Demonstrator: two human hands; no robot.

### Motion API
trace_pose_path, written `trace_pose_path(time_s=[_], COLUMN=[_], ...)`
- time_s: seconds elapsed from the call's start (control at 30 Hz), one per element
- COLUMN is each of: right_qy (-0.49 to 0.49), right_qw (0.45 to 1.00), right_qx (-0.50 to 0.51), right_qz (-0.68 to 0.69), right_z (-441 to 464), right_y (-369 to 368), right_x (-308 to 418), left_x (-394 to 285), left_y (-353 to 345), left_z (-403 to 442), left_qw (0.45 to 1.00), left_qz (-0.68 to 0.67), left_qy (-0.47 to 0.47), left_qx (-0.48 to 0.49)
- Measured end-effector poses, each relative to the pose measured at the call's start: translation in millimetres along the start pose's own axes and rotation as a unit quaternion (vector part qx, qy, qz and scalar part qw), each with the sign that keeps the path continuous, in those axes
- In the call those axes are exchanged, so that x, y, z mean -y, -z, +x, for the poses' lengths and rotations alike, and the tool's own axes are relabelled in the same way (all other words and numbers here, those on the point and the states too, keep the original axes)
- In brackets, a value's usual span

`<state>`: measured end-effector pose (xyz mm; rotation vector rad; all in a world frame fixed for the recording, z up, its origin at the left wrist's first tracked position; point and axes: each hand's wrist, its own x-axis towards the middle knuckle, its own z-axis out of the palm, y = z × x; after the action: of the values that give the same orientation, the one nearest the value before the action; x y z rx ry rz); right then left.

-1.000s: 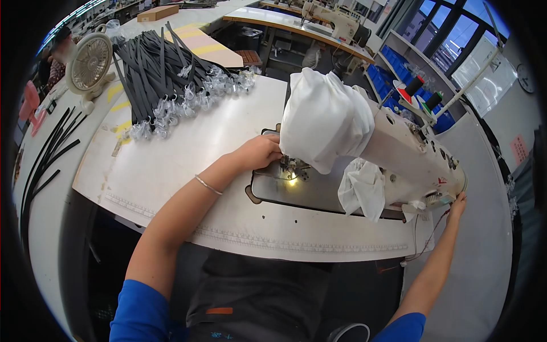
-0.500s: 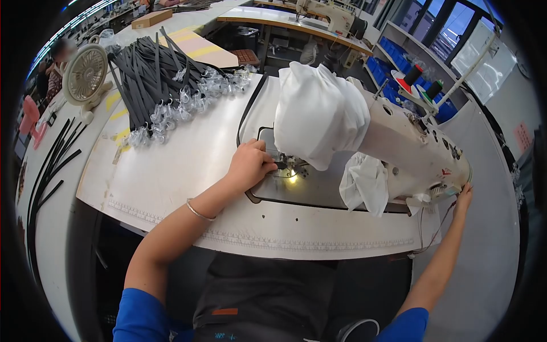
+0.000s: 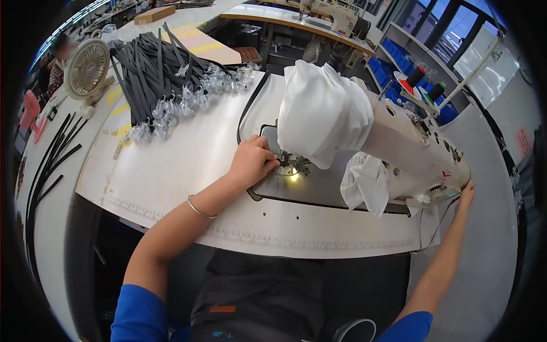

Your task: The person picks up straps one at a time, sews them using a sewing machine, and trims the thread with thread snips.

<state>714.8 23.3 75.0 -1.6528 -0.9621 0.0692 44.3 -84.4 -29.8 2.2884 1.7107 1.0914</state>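
My left hand (image 3: 254, 163) pinches a black strap (image 3: 247, 108) close to the needle area (image 3: 293, 165) of a white sewing machine (image 3: 413, 126). The strap curves back from my fingers over the table. A small lamp lights the metal bed (image 3: 313, 189) beside my fingertips. White cloth (image 3: 325, 114) covers the machine's head, and a second bunched cloth (image 3: 366, 183) hangs under its arm. At the machine's right end, my right hand (image 3: 466, 194) is closed around the edge of the handwheel (image 3: 468, 174); some of its fingers are hidden.
A heap of black straps (image 3: 151, 80) with clear plastic-wrapped ends (image 3: 182, 105) lies on the table at back left. Further left are loose black strips (image 3: 48, 165) and a fan (image 3: 87, 68). Thread spools (image 3: 416, 77) stand behind the machine. A person (image 3: 56, 62) is at far left.
My left fingertips and the strap end have shifted very slightly at the needle area. The right hand stays at the handwheel. The whole view has tilted a little.
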Motion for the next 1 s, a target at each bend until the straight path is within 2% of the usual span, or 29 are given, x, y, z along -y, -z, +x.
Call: trace_pose_path(time_s=[0.03, 0.13, 0.27, 0.33, 0.47, 0.53, 0.67, 0.77, 0.83, 0.97, 1.0], right_qy=[-0.015, -0.004, -0.048, 0.028, 0.05, -0.005, -0.036, -0.046, 0.054, 0.091, 0.104], right_qw=[0.997, 0.999, 0.999, 0.998, 0.998, 0.999, 0.999, 0.998, 0.994, 0.991, 0.983], right_qx=[0.035, -0.019, -0.008, -0.04, -0.016, 0.013, 0.007, -0.04, -0.073, -0.023, -0.01], right_qz=[-0.06, -0.029, -0.017, -0.036, -0.025, -0.032, 0.002, -0.004, -0.068, -0.097, -0.151], right_z=[5, -10, -14, -10, 6, 12, -5, -10, -8, 12, 12], right_y=[3, -2, -7, -3, 4, 3, -4, -4, 2, 5, 5], right_x=[5, -8, -39, -34, -13, -16, -35, -40, -9, 15, 19], left_x=[0, 0, -1, 1, 2, 3, 1, 1, 2, 3, 3], left_y=[0, -1, 1, -1, -3, -3, -1, -1, -2, -4, -3], left_z=[1, 1, 1, 1, 3, 4, 4, 3, 4, 4, 5], left_qw=[1.0, 1.0, 1.0, 1.0, 1.0, 1.0, 1.0, 1.0, 1.0, 1.0, 1.0], left_qz=[0.004, -0.007, -0.001, -0.007, -0.003, 0.0, -0.011, -0.007, 0.01, 0.005, 0.01], left_qy=[-0.004, -0.006, -0.012, -0.017, -0.011, -0.01, -0.011, -0.017, -0.015, -0.017, -0.018], left_qx=[-0.008, -0.015, -0.013, -0.018, -0.011, -0.006, -0.013, -0.005, -0.003, -0.013, -0.012])
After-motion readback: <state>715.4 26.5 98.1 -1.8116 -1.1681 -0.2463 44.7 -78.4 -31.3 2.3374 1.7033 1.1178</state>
